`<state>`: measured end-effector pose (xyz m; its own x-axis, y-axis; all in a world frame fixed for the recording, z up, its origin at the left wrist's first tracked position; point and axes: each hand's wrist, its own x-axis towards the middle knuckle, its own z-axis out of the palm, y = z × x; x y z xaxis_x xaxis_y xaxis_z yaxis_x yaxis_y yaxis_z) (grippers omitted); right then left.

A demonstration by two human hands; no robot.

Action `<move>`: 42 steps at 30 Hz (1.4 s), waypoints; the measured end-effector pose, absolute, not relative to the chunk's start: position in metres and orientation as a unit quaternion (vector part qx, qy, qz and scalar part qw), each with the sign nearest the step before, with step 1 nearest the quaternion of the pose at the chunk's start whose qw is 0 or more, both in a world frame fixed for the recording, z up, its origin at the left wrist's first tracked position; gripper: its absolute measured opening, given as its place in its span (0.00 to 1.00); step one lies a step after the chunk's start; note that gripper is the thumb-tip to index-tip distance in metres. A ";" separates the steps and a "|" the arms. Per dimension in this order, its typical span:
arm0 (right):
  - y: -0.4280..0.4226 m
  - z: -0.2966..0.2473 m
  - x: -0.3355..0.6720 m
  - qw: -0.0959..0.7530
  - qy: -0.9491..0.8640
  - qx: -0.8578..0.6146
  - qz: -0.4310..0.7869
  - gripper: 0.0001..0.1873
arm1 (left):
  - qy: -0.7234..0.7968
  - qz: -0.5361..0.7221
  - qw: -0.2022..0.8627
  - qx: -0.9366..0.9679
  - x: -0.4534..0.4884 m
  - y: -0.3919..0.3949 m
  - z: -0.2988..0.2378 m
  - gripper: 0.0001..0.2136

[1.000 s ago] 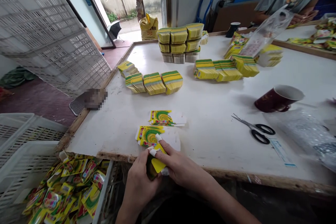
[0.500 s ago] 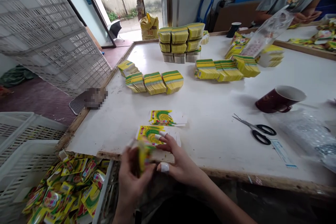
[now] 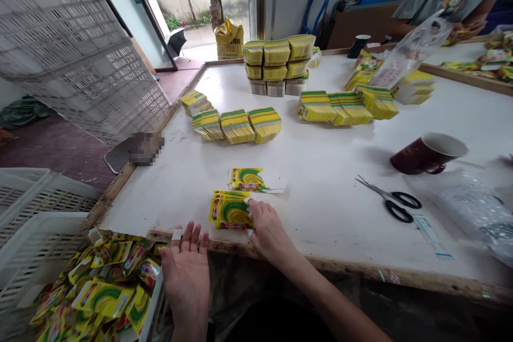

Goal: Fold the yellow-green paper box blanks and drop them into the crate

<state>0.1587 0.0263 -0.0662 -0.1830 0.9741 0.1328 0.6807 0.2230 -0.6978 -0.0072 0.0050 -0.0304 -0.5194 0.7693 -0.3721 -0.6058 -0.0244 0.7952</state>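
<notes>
My left hand (image 3: 186, 270) is palm up with its fingers spread, holding nothing, between the table edge and the crate of cartons. My right hand (image 3: 269, 231) pinches the right end of the yellow and green printed cartons (image 3: 230, 210), which lie flat in a small overlapping pile near the front edge. How many of them it grips I cannot tell. White tape wraps some of my fingertips. Just behind lies a second small pile of flat cartons (image 3: 246, 178). At lower left, a white plastic crate (image 3: 52, 227) holds many loose cartons (image 3: 105, 298).
Bundled carton stacks (image 3: 237, 125) stand farther back, with a taller block (image 3: 277, 64) behind. To the right are scissors (image 3: 388, 197), a dark red mug (image 3: 428, 154) and clear plastic wrap (image 3: 460, 208). A wooden rim (image 3: 352, 272) edges the table. Another person (image 3: 425, 5) sits at the far right.
My left hand has let go of a carton and opened over to the left. A carton now lies on top in the crate. My right hand has closed on the front pile.
</notes>
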 end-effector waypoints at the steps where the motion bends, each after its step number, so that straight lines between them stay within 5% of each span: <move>1: 0.026 -0.067 0.159 0.298 -0.723 -0.568 0.257 0.37 | 0.504 0.710 0.484 0.088 -0.005 0.004 -0.032 0.22; 10: 0.011 -0.056 0.160 0.384 -0.692 -0.471 0.389 0.38 | 0.458 0.708 0.515 0.154 0.021 -0.004 -0.040 0.20; 15: -0.012 -0.033 0.144 0.405 -0.622 -0.353 0.570 0.33 | 0.383 0.715 0.566 0.150 0.029 -0.001 -0.015 0.25; 23: -0.008 -0.037 0.140 0.468 -0.507 -0.349 0.634 0.22 | 0.424 0.680 0.562 0.207 0.028 0.004 -0.023 0.35; 28: 0.001 -0.032 0.151 0.486 -0.436 -0.321 0.686 0.18 | 0.447 0.665 0.563 0.201 0.023 -0.002 -0.038 0.20; 35: 0.000 -0.029 0.150 0.513 -0.395 -0.265 0.715 0.14 | 0.476 0.667 0.542 0.187 0.026 0.000 -0.039 0.17; 42: -0.006 -0.034 0.150 0.522 -0.452 -0.362 0.627 0.05 | 0.496 0.666 0.522 0.194 0.026 -0.005 -0.036 0.13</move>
<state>0.1500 -0.0058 -0.0336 -0.1934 0.9810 0.0174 -0.3260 -0.0476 -0.9442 0.0260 -0.0051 -0.0364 -0.3795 0.8882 -0.2590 -0.5036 0.0366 0.8632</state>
